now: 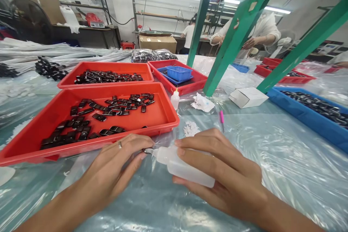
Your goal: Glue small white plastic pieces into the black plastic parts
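My left hand [119,163] pinches a small black part [147,150] between thumb and fingertips, just in front of the near red tray. My right hand [225,174] is wrapped round a translucent white squeeze bottle [187,166], which lies tilted on its side in the grip. The bottle's narrow nozzle points left and meets the small part. Many black parts [99,117] are scattered in the near red tray [160,127]. A pile of small white pieces [191,129] lies on the plastic-covered table beyond the bottle.
Behind are a second red tray [108,66], a blue basket [178,73] in a red tray, and a small upright bottle [175,99]. Crumpled tissue [202,103], a pink pen [222,117], a white box [248,97], green posts [233,36] and a blue tray [307,114] stand rightward. People work beyond.
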`<state>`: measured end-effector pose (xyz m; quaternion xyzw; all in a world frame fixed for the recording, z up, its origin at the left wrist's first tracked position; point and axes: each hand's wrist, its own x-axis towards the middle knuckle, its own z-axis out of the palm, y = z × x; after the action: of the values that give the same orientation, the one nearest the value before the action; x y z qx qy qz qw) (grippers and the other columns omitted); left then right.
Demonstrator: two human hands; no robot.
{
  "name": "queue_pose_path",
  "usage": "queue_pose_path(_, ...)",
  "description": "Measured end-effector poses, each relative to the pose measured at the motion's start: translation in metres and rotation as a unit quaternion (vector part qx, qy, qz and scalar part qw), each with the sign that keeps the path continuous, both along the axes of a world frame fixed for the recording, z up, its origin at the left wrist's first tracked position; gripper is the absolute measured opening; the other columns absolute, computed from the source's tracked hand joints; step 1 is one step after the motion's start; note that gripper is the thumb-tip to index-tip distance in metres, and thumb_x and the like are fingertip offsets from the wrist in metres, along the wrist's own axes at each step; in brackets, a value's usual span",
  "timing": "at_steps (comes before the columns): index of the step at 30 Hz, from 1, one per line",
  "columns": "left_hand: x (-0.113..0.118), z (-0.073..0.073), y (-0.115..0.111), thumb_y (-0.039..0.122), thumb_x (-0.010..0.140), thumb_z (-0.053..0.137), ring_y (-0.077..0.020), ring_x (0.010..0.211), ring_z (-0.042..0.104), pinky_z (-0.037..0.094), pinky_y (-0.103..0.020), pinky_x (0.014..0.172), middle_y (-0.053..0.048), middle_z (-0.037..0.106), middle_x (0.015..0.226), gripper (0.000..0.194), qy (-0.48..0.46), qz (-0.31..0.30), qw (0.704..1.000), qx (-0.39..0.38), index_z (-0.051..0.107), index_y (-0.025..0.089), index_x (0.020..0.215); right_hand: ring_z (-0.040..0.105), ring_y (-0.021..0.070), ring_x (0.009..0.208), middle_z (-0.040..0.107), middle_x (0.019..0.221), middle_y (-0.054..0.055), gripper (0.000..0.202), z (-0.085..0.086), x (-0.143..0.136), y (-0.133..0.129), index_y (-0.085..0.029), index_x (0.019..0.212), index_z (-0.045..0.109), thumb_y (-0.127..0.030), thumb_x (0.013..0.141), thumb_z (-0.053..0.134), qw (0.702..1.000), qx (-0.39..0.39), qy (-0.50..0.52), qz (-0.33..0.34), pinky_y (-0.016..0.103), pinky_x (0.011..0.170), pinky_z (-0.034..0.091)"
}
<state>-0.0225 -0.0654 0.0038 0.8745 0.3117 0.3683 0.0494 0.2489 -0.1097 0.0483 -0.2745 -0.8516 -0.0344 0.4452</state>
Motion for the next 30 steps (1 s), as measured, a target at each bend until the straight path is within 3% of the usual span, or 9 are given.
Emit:
queue_pose_path(9,-0.0016,-0.0037,0.0009,0.032,0.117,0.046,-0.0153,0.113,0.078,0.060,-0.020,0.099,0.001,0.081,0.119,0.022,-0.004,0.017,1.000,-0.002,0.061,0.032,0.134,0.077,0.0233,0.104,0.079,0.115,0.014,0.019,0.0014,-0.0013,-0.0025,-0.015,0.124,0.068,-0.019,0.106,0.072,1.000,0.002,0.002,-0.016,0.040,0.088,0.067)
queue_pose_path(19,-0.0072,-0.0049,0.0017,0.028,0.114,0.050,-0.0201,0.114,0.078,0.062,-0.027,0.097,-0.001,0.080,0.121,0.025,0.000,0.017,1.000,0.001,0.061,0.034,0.136,0.079,0.0249,0.101,0.080,0.117,0.015,0.032,0.0026,0.0010,-0.0037,-0.016,0.129,0.068,-0.015,0.099,0.078,1.000,-0.001,0.005,-0.013,0.041,0.085,0.070)
queue_pose_path(30,-0.0083,-0.0001,0.0030,0.027,0.115,0.049,-0.0183,0.117,0.076,0.060,-0.025,0.098,-0.001,0.076,0.123,0.025,0.013,0.001,1.000,0.003,0.060,0.033,0.137,0.076,0.0233,0.109,0.079,0.118,0.017,0.023,0.0010,-0.0005,-0.0080,-0.011,0.125,0.069,-0.013,0.102,0.073,0.999,0.024,-0.016,-0.025,0.039,0.090,0.069)
